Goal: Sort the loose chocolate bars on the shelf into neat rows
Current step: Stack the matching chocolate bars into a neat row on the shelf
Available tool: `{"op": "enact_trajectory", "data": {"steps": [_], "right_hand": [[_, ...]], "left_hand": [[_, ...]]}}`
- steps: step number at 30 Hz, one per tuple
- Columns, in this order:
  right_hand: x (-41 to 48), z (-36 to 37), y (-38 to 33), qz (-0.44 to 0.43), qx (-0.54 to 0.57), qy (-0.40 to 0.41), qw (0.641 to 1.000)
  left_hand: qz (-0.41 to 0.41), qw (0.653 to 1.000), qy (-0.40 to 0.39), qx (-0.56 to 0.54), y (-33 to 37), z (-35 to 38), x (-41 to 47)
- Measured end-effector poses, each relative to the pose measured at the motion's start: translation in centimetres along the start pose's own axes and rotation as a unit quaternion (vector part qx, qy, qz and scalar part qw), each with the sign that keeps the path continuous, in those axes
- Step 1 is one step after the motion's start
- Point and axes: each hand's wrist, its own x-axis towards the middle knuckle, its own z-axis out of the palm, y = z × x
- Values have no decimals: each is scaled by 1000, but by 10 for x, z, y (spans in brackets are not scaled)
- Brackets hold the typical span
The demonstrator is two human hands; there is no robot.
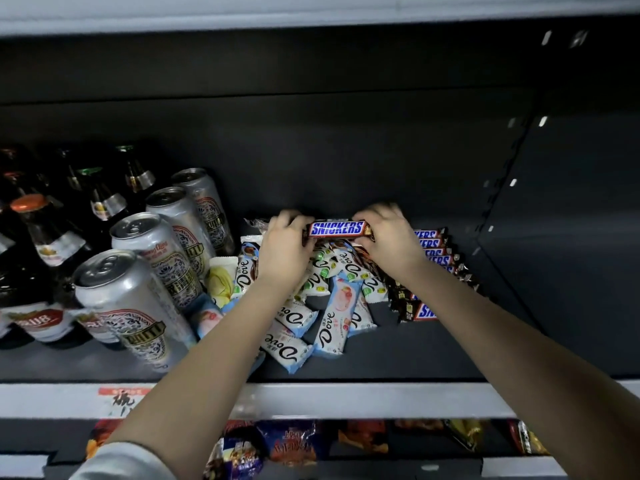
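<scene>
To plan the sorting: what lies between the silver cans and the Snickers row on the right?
A loose pile of Dove bars, shown in the head view.

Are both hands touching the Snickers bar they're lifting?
Touching. The head view shows the left hand gripping one end of the Snickers bar and the right hand gripping the other.

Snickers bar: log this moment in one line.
left hand: holds Snickers bar end | right hand: holds other end | Dove bars: loose heap below
</scene>
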Motion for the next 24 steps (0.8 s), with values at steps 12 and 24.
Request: {"op": "enact_trajectory", "data": {"steps": [12, 24], "right_hand": [[-89, -59, 16, 108, 13, 29, 994], [-166, -61, 39, 181, -15, 34, 983]], "left_hand": [[123, 991, 10, -54, 60, 5, -42], [188, 975, -82, -87, 95, 22, -86]]}}
